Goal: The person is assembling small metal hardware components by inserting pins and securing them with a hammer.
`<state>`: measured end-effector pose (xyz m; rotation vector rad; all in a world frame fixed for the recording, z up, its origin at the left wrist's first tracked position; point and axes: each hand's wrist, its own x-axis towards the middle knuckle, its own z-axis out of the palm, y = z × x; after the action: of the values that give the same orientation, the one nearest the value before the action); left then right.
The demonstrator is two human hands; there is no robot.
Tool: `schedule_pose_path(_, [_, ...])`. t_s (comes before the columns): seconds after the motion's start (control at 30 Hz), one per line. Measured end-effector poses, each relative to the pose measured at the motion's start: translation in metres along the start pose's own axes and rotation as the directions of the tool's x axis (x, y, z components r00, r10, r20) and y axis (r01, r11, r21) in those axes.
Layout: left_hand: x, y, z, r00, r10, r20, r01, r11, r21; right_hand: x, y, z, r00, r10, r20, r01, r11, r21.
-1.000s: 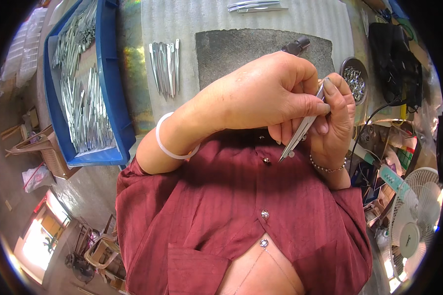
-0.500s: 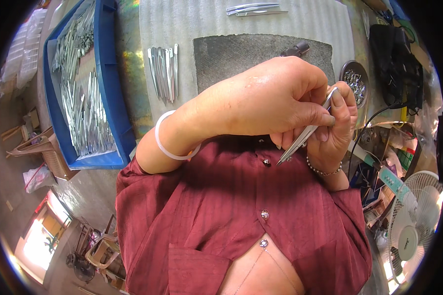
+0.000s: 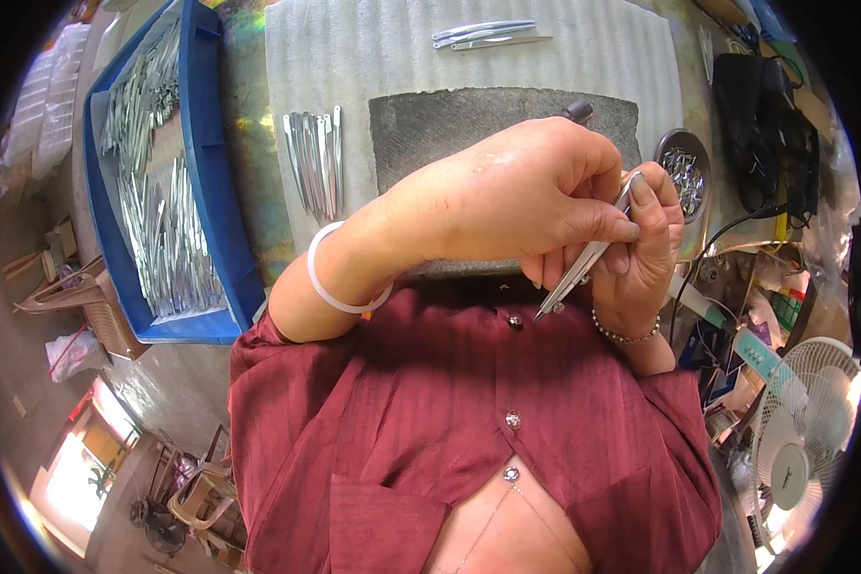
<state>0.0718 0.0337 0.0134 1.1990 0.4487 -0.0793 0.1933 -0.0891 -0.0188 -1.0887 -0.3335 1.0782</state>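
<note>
A slender, silvery, pointed metal piece resembling tweezers point(image 3: 584, 268) slants between my two hands, its narrow tip toward my shirt. My left hand point(image 3: 569, 187), reaching across from the left with a white bangle at the wrist, pinches it between thumb and fingers. From the other side my right hand point(image 3: 652, 234), with a beaded bracelet, is closed round its upper end, thumb along the metal. My left hand hides some of the right fingers. Below them, a tiny round metal part point(image 3: 558, 308) shows beside the tip.
On the pale ribbed sheet lie a dark grey mat point(image 3: 469, 129), metal strips point(image 3: 314, 163) and several blades point(image 3: 488, 35). A dark bowl point(image 3: 700, 158) holds small metal parts. A blue tray point(image 3: 210, 163) full of metal strips stands left; a fan point(image 3: 789, 474) stands right.
The tabletop things sit slightly lower in the picture, as the view has shifted. Both hands keep nearly the same grip on the tweezers-like piece.
</note>
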Motion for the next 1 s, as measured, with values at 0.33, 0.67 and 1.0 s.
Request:
schedule_pose_path(0.33, [0.005,0.0,-0.009,1.0,0.021,-0.008,-0.021,1.0,-0.01,0.011,0.001,0.001,0.999,0.039,0.015,-0.039,0.999,-0.012])
schedule_pose_path(0.67, [-0.018,-0.009,-0.006,0.86,0.216,-0.461,-0.265,0.963,-0.042,0.08,-0.061,0.0,0.985,-0.108,0.131,0.143,0.945,-0.294])
schedule_pose_path(1.0, [-0.045,-0.054,0.001,0.625,0.183,-0.759,-0.75,0.412,-0.518,0.16,-0.05,-0.024,0.824,-0.151,0.546,0.544,-0.058,-0.837])
